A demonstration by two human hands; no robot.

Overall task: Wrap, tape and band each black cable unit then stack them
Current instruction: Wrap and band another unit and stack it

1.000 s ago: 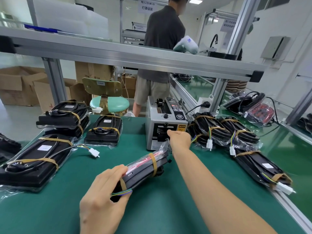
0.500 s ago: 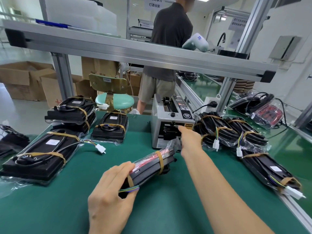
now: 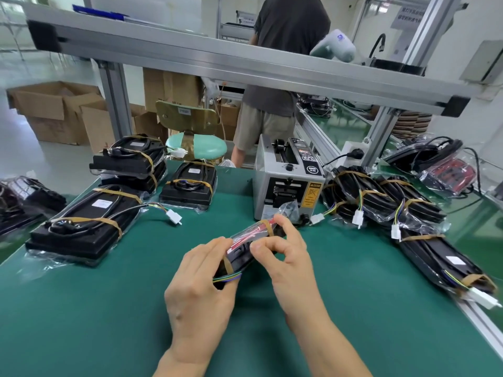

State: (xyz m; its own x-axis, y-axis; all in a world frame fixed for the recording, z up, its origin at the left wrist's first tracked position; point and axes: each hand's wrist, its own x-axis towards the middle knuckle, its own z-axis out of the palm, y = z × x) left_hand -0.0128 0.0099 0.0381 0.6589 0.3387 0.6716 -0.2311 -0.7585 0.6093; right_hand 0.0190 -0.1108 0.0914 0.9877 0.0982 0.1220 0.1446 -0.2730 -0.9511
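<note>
bare green mat [image 3: 353,268] around hands; tape dispenser [image 3: 288,183] blocks ahead, banded units [image 3: 81,224] crowd left, right.

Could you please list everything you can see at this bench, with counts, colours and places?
held cable unit: one, black in clear wrap, tan bands, above mat centre.
banded units, left: about five, black, some stacked.
banded units, right: several, black, piled; count unclear.
tape dispenser: one, grey, behind the hands.
mat: one, green, covers the bench.
stool: one, mint seat, beyond the bench.
cardboard boxes: several, brown, floor at left.
frame rail: one, silver, overhead.
other person: one, dark shirt, standing behind.
left hand: grips the unit's near end.
right hand: pinches its top side.
</note>
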